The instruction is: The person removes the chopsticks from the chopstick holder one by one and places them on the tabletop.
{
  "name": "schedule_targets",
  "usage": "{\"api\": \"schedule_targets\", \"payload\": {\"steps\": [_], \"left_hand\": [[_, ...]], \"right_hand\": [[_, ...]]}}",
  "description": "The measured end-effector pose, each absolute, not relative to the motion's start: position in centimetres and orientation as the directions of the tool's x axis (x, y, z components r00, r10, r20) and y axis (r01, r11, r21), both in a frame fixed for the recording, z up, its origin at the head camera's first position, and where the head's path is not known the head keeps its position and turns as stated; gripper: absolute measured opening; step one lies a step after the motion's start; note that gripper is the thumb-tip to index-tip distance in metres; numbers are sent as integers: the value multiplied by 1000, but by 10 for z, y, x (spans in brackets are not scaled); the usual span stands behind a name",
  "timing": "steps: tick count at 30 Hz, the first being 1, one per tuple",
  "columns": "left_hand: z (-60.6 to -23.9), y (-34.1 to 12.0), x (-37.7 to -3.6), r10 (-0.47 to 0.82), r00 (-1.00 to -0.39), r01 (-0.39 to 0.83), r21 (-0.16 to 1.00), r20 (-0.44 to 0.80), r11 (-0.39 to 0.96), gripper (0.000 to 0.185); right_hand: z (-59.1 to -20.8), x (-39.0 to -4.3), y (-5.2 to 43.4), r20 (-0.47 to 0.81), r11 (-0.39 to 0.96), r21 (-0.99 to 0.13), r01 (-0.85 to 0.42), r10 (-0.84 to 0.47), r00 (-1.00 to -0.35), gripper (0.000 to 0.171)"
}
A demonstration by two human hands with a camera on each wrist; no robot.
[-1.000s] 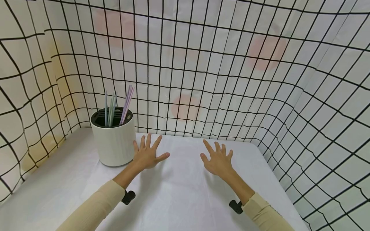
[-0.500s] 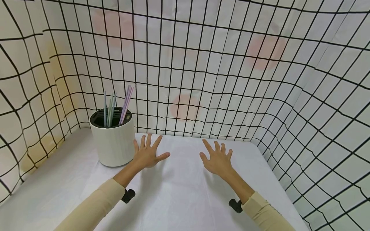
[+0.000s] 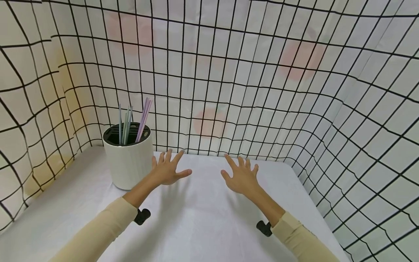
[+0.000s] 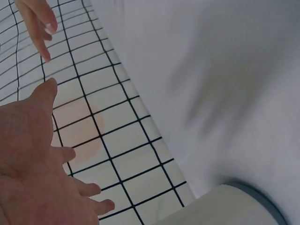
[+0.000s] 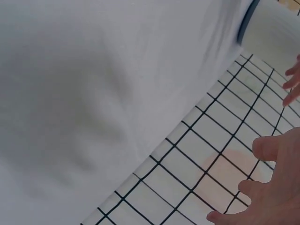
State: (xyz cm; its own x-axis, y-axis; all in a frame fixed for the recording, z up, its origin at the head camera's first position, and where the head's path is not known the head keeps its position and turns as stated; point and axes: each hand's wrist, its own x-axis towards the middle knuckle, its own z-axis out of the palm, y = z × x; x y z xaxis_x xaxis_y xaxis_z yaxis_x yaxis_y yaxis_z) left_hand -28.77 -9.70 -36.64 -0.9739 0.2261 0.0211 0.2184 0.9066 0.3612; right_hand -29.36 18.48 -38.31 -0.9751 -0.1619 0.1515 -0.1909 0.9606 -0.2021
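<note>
My left hand [image 3: 166, 171] hovers over the white table with fingers spread, holding nothing. Just to its left stands a white ribbed holder [image 3: 129, 165] with a black slotted top. Several thin sticks rise from its slots: blue and pale green sticks [image 3: 126, 127] on the left, purple sticks [image 3: 144, 120] on the right. My right hand [image 3: 241, 177] is also held above the table, fingers spread and nothing in it. In the left wrist view, the left palm [image 4: 28, 159] faces the camera side, and the holder's wall [image 4: 225, 208] shows at the bottom.
A white cloth covers the table [image 3: 209, 225]. Black grid netting [image 3: 209, 72] over white sheeting with faint pink spots encloses the back and both sides. Small black wrist devices, the left one [image 3: 142, 216] and the right one [image 3: 263, 228], hang below the sleeves.
Both hands have risen slightly off the table, and the right hand has shifted a little leftward. The holder and its sticks stay in place.
</note>
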Motion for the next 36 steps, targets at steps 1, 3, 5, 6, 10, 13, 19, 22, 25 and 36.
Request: {"api": "schedule_targets", "payload": {"steps": [1, 3, 5, 6, 10, 13, 19, 22, 25, 36], "left_hand": [[-363, -98, -287, 234, -972, 224, 365, 20, 903, 84], [-357, -98, -287, 247, -969, 234, 368, 12, 900, 82], [-352, -99, -286, 257, -966, 241, 364, 3, 900, 80], [-349, -100, -286, 264, -964, 247, 359, 1, 900, 80], [-338, -103, -283, 299, -954, 279, 342, -6, 897, 78], [-328, -107, -281, 333, -943, 309, 346, -11, 886, 74], [-302, -124, -278, 407, -913, 367, 395, -20, 842, 57], [-290, -137, -279, 431, -901, 381, 397, -42, 835, 47], [-277, -154, -278, 434, -898, 368, 417, -72, 831, 42], [-242, -220, -267, 345, -931, 214, 592, -116, 777, 50]], "right_hand": [[-381, -294, 182, 156, 959, -204, -196, -165, -974, 65], [-377, -294, 177, 169, 955, -208, -209, -175, -970, 65], [-374, -294, 172, 182, 949, -220, -228, -189, -965, 66], [-372, -295, 169, 187, 946, -223, -237, -197, -963, 67], [-363, -296, 158, 192, 934, -237, -268, -225, -955, 67], [-352, -297, 148, 197, 923, -247, -294, -249, -948, 67], [-332, -300, 127, 184, 890, -286, -355, -312, -932, 62], [-324, -301, 117, 132, 870, -330, -365, -341, -931, 59], [-316, -303, 106, 93, 840, -385, -381, -376, -922, 56], [-284, -318, 55, -2, 772, -495, -398, -459, -888, 46]]}}
